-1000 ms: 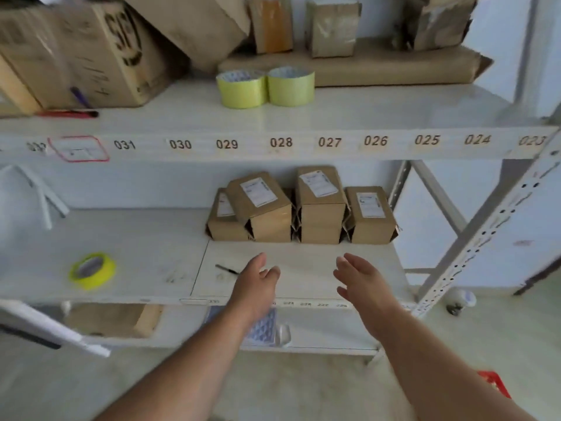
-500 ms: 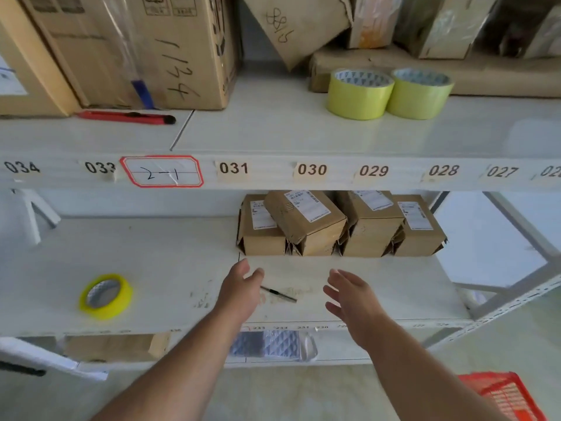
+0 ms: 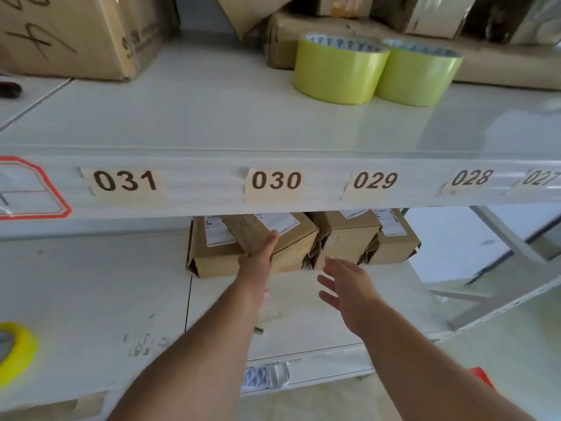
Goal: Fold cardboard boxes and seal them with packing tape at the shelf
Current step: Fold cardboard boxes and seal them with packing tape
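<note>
Several small labelled cardboard boxes stand at the back of the middle shelf. My left hand reaches in with straight fingers and touches the tilted box leaning on the flat one. My right hand hovers open just in front of the box to the right, apart from it. Two yellow-green tape rolls stand side by side on the upper shelf. A thinner yellow tape roll lies at the middle shelf's left edge.
The upper shelf's front rail carries number tags 031 to 027 and hides the boxes' tops. Large cardboard cartons fill the upper shelf's back. A red basket corner shows low right. A grey shelf brace slants at the right.
The view has moved closer and lower toward the shelf. Both hands have advanced to the boxes; my left hand now touches the tilted box, and the thin dark pen is hidden by my arm.
</note>
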### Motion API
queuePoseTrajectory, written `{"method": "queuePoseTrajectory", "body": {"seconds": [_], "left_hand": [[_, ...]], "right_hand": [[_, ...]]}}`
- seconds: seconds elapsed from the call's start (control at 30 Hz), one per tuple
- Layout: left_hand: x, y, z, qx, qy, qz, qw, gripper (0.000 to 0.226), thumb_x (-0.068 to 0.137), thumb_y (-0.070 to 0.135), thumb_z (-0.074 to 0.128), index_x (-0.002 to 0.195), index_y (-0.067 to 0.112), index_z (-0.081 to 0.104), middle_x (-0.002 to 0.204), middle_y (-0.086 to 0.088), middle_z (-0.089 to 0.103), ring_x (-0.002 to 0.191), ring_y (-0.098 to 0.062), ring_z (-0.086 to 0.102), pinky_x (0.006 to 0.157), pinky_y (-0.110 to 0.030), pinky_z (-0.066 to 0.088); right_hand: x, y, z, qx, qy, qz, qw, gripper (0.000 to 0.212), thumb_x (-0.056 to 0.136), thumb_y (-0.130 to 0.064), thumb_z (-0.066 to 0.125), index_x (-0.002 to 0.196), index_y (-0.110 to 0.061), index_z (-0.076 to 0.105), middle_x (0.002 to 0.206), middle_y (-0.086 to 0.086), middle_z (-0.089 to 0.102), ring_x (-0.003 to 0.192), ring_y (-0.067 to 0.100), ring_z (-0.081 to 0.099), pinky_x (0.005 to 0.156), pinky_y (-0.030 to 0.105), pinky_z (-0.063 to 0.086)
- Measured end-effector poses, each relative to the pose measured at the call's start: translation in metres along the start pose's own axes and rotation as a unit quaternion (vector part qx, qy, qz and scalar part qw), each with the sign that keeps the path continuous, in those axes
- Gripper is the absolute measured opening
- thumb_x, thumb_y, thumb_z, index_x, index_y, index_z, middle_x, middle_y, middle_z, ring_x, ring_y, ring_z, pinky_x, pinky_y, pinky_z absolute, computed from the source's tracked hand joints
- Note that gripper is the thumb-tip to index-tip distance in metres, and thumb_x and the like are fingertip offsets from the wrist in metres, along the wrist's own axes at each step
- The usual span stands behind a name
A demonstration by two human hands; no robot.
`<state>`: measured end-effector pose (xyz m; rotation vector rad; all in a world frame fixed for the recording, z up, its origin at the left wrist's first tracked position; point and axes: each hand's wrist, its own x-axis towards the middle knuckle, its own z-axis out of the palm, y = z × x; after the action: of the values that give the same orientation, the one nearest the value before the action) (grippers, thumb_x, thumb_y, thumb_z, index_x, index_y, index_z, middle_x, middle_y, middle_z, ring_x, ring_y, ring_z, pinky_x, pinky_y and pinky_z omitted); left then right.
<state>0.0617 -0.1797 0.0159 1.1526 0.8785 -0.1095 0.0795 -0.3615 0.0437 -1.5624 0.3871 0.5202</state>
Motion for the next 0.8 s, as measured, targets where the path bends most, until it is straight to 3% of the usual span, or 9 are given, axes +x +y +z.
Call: {"method": "queuePoseTrajectory", "body": {"seconds": [0.13, 0.27, 0.4, 0.47, 0.53, 0.6, 0.7, 0.8], "left_hand": [[0.023, -0.007, 0.016, -0.049, 0.008, -0.031, 0.998, 0.118, 0.061, 0.076, 0.084, 0.156, 0.032, 0.029, 0.151, -0.003, 0.040, 0.139, -0.033, 0.041, 0.106, -0.058, 0.049], [0.019, -0.006, 0.010, -0.078, 0.057, 0.005, 0.995, 0.096, 0.071, 0.061, 0.085, 0.149, 0.028, 0.039, 0.140, -0.002, 0.049, 0.126, -0.027, 0.049, 0.100, -0.050, 0.055], [-0.017, -0.013, -0.062, -0.028, 0.018, 0.057, 0.998, 0.080, 0.067, 0.062, 0.082, 0.136, 0.037, 0.050, 0.132, 0.007, 0.062, 0.122, -0.017, 0.058, 0.102, -0.045, 0.052], [-0.042, -0.022, -0.113, 0.012, 0.003, 0.060, 0.998, 0.080, 0.066, 0.059, 0.081, 0.136, 0.034, 0.051, 0.131, 0.006, 0.065, 0.122, -0.016, 0.061, 0.105, -0.042, 0.050], [-0.066, -0.036, -0.160, 0.044, -0.010, 0.045, 0.998, 0.082, 0.063, 0.059, 0.083, 0.136, 0.034, 0.053, 0.130, 0.006, 0.069, 0.122, -0.015, 0.063, 0.107, -0.043, 0.049], [-0.086, -0.052, -0.196, 0.073, 0.003, 0.030, 0.997, 0.084, 0.060, 0.060, 0.085, 0.135, 0.036, 0.054, 0.128, 0.009, 0.070, 0.120, -0.012, 0.065, 0.105, -0.040, 0.050], [-0.104, -0.066, -0.230, 0.128, 0.058, 0.049, 0.989, 0.076, 0.064, 0.062, 0.085, 0.133, 0.042, 0.057, 0.121, 0.017, 0.073, 0.112, -0.007, 0.069, 0.098, -0.037, 0.051], [-0.108, -0.066, -0.259, 0.237, 0.136, 0.103, 0.956, 0.071, 0.064, 0.071, 0.072, 0.129, 0.045, 0.060, 0.111, 0.018, 0.074, 0.106, -0.006, 0.069, 0.091, -0.034, 0.053]], "right_hand": [[0.011, 0.001, -0.021, -0.013, 0.012, 0.005, 1.000, 0.014, 0.103, -0.031, 0.065, 0.114, -0.024, 0.062, 0.120, 0.001, 0.067, 0.114, 0.018, 0.067, 0.101, 0.045, 0.057], [0.012, -0.003, -0.023, -0.025, 0.017, 0.010, 0.999, 0.020, 0.103, -0.033, 0.065, 0.120, -0.022, 0.064, 0.120, 0.000, 0.068, 0.112, 0.018, 0.067, 0.101, 0.045, 0.057], [-0.010, 0.005, 0.004, -0.048, 0.024, -0.011, 0.998, 0.026, 0.105, -0.033, 0.058, 0.125, -0.017, 0.063, 0.113, 0.001, 0.070, 0.108, 0.017, 0.068, 0.099, 0.042, 0.056], [-0.027, 0.016, 0.024, -0.085, 0.037, -0.040, 0.995, 0.038, 0.106, -0.041, 0.053, 0.136, -0.019, 0.058, 0.121, -0.002, 0.068, 0.113, 0.017, 0.064, 0.097, 0.037, 0.053], [-0.042, 0.036, 0.046, -0.107, -0.020, -0.045, 0.993, 0.052, 0.106, -0.053, 0.048, 0.151, -0.026, 0.045, 0.140, -0.008, 0.056, 0.130, 0.017, 0.055, 0.107, 0.037, 0.044], [-0.056, 0.062, 0.073, -0.100, -0.122, -0.009, 0.987, 0.058, 0.103, -0.062, 0.046, 0.152, -0.032, 0.044, 0.145, -0.011, 0.052, 0.137, 0.016, 0.050, 0.117, 0.042, 0.039], [-0.075, 0.097, 0.122, -0.090, -0.223, 0.050, 0.969, 0.035, 0.102, -0.058, 0.052, 0.128, -0.040, 0.064, 0.128, -0.013, 0.070, 0.120, 0.013, 0.065, 0.109, 0.043, 0.050], [-0.087, 0.126, 0.167, -0.067, -0.213, 0.082, 0.971, 0.035, 0.095, -0.054, 0.063, 0.126, -0.037, 0.067, 0.118, -0.007, 0.074, 0.110, 0.018, 0.071, 0.100, 0.046, 0.058]]}}
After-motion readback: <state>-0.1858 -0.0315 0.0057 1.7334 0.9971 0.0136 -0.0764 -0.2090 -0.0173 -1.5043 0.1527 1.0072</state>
